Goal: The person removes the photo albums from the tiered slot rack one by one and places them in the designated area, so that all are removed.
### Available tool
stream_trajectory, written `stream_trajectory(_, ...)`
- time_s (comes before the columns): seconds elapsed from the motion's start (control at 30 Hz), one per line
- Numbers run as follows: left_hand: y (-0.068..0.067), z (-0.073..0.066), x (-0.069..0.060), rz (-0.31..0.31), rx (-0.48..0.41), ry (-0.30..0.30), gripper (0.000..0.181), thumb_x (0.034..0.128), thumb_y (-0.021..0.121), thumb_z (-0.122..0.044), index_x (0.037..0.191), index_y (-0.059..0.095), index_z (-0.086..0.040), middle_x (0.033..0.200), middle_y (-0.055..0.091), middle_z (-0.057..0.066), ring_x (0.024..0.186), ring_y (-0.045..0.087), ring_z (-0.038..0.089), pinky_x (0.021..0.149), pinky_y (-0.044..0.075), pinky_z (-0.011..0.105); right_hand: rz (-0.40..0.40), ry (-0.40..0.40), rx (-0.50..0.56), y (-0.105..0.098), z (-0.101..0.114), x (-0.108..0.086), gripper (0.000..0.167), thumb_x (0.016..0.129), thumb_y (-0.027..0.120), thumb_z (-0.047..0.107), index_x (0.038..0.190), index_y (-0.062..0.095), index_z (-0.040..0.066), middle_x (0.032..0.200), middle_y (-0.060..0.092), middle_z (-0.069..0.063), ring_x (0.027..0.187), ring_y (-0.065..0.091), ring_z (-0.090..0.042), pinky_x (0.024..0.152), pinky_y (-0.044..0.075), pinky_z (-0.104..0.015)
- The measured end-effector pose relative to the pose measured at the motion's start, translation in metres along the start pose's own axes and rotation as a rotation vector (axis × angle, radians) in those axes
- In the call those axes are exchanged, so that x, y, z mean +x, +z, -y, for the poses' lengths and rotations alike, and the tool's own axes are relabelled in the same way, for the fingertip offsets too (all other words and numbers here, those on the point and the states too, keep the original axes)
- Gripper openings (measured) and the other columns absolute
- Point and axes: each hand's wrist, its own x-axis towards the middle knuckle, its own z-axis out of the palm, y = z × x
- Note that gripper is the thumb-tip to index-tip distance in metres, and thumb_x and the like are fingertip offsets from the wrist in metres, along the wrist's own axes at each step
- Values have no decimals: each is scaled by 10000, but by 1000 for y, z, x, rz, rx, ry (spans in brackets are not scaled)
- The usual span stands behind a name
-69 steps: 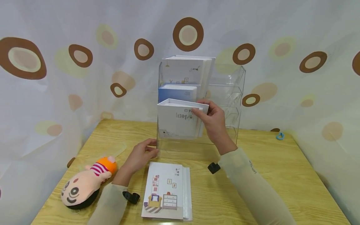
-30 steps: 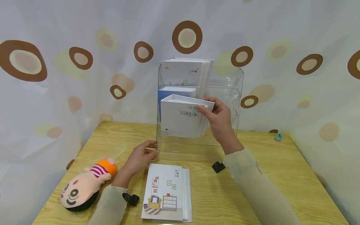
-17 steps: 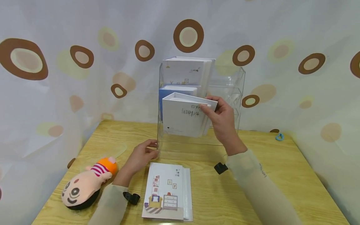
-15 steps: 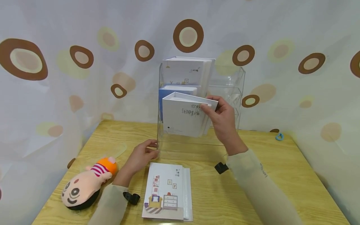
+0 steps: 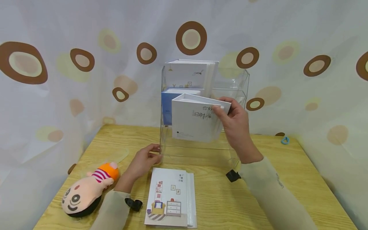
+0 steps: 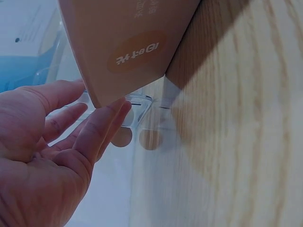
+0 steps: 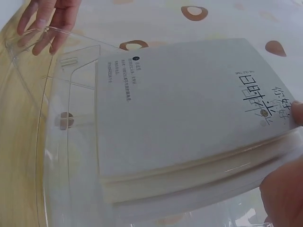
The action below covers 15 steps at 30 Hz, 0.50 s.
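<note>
My right hand pinches a white hardcover book at its upper right corner, thumb on the front and fingers behind. The upright book is in front of a clear acrylic rack and overlaps a blue book in its middle tier. Higher at the back stands another white book. My left hand touches the rack's lower left side with relaxed fingers, also seen in the right wrist view. A printed white book lies flat on the table before the rack.
A plush doll lies on the wooden table beside my left forearm. A small blue clip-like item is near the back right. A patterned curtain hangs close behind the rack.
My right hand has drawn the white book to the right and slightly up, showing more of the blue book behind it. The left hand has stayed at the rack's side.
</note>
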Motion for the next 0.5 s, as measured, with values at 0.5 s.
stream_trajectory(0.5, -1, 1, -1, 3, -5, 11, 507, 1110, 703, -145, 1591, 575, -47, 1516, 678, 187, 1286, 732, 358, 1033, 676, 459, -31, 34, -67, -13, 8, -19, 216, 1084, 745, 114, 1284, 689, 53, 1033, 791, 169, 991, 766, -38, 870, 637, -179)
